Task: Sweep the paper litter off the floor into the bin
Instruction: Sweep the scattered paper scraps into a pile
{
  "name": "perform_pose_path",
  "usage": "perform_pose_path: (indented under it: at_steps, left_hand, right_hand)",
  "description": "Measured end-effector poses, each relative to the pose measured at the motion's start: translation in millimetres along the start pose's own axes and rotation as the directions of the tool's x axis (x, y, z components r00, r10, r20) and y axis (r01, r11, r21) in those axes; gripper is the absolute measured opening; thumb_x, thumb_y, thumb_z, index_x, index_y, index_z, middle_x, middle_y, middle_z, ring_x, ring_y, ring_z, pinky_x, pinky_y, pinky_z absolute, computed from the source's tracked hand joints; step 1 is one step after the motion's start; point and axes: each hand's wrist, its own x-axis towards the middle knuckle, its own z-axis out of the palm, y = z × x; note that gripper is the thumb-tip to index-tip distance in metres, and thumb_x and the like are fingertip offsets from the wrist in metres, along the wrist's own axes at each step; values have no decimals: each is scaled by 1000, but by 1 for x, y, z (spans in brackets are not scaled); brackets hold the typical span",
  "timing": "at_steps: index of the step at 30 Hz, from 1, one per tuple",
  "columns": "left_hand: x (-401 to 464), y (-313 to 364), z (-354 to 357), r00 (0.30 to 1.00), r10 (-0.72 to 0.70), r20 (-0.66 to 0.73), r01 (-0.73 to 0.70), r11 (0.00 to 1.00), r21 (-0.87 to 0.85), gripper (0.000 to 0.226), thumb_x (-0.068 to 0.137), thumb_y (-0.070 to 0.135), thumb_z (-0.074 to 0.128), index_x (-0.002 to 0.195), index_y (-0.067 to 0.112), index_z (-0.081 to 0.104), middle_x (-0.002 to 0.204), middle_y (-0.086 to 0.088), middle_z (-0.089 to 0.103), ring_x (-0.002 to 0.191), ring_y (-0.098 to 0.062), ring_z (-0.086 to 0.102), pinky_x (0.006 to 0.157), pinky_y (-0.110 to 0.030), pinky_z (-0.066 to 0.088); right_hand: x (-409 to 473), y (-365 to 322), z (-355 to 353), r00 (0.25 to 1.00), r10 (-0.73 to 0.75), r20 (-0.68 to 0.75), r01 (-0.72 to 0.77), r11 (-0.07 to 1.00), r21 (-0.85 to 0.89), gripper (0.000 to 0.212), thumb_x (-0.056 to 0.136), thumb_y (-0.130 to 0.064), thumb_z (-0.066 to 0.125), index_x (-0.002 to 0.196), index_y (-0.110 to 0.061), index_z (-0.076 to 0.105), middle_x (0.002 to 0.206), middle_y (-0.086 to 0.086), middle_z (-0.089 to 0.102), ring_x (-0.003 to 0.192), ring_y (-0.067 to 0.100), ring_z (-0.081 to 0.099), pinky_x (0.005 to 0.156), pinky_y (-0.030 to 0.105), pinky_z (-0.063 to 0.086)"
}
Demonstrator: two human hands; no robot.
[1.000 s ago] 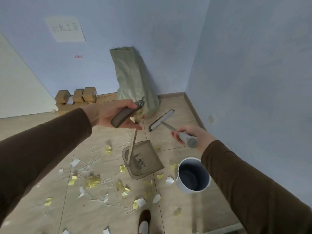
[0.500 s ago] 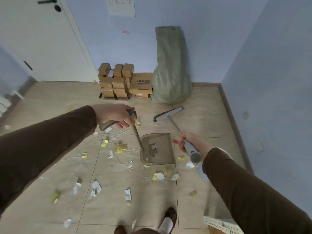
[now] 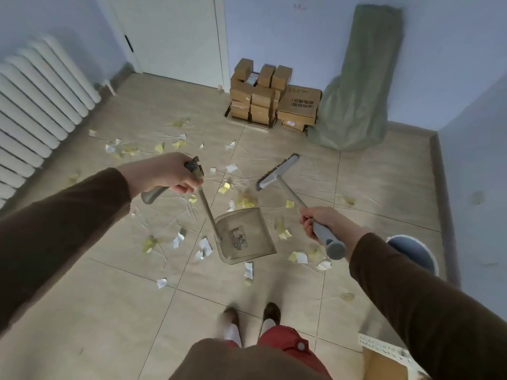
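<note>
My left hand (image 3: 170, 174) grips the grey handle of a long-handled dustpan (image 3: 242, 235), whose translucent pan rests on the tiled floor in front of my feet. My right hand (image 3: 325, 222) grips the grey handle of a broom (image 3: 277, 172); its brush head is past the pan, toward the back wall. White and yellow paper scraps (image 3: 178, 239) lie scattered around the pan and further back. The blue-grey bin (image 3: 422, 256) stands at the right, partly hidden behind my right sleeve.
A stack of cardboard boxes (image 3: 274, 100) and a green sack (image 3: 359, 86) stand against the back wall. A white radiator (image 3: 38, 105) lines the left wall, beside a closed door (image 3: 175, 37). A perforated white object (image 3: 384, 349) is at lower right.
The view has swung left and down, revealing the door and radiator. The dustpan and broom stay in my hands; the bin now sits at the right, behind my right arm.
</note>
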Motion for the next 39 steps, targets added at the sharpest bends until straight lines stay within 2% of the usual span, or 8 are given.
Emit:
perform_pose_path:
  at_steps: [5,11,14,18,25,30,34,39]
  left_hand:
    - [-40,-55,-28,989,-129,-73,124,990,-69,17,86,5,74,102,3,67,95,-17,73,90,-28,72,75,-28,60]
    - [-78,-113,-46,953,-265,-147,245,959,-145,21,86,5,74,104,2,64,98,-20,72,95,-34,71,77,-33,58]
    - [-93,-140,-52,942,-292,-164,263,949,-175,22,87,4,73,107,0,64,101,-23,71,99,-36,70,81,-35,59]
    - [-103,-172,-63,941,-305,-147,283,947,-155,24,87,5,73,108,-1,64,100,-22,71,97,-35,71,75,-33,61]
    - [-131,-260,-83,947,-303,-106,286,946,-152,19,86,2,73,104,-2,66,100,-24,72,97,-35,71,89,-43,58]
    - [-160,-336,-101,949,-308,-73,291,939,-181,21,86,2,74,105,0,65,101,-23,72,95,-32,72,73,-29,62]
    - [-186,-382,-115,944,-325,-62,308,931,-197,21,87,-1,71,107,-4,63,102,-26,69,92,-34,70,64,-25,61]
    - [-214,-425,-124,928,-367,-71,351,920,-173,19,86,5,73,103,-1,66,95,-23,73,91,-37,72,86,-46,60]
  right_hand:
    - [13,0,41,998,12,64,-6,995,-105,20,99,-19,53,84,-9,45,66,2,45,32,4,42,32,15,40]
    - [23,18,85,989,87,120,-61,976,-209,18,97,-23,56,89,-11,45,69,2,48,33,3,46,33,14,40]
    - [17,28,107,984,100,148,-61,967,-249,17,98,-22,55,90,-11,44,69,3,48,33,4,46,33,15,40]
    - [10,39,132,979,102,177,-47,956,-291,20,97,-24,55,89,-10,44,69,2,47,35,4,45,34,16,40]
    - [-7,77,193,994,27,110,11,945,-327,19,95,-27,58,98,-10,48,69,3,50,38,6,43,38,17,40]
    - [-19,123,252,995,-74,63,88,960,-266,18,95,-21,59,104,-9,48,66,3,50,37,6,44,38,18,41]
    - [-29,147,292,997,-60,37,66,979,-193,17,95,-21,60,99,-9,48,66,4,50,34,6,44,36,17,40]
    - [-39,171,321,999,-33,36,38,989,-143,18,93,-21,63,99,-9,52,69,4,52,35,4,48,37,16,43]
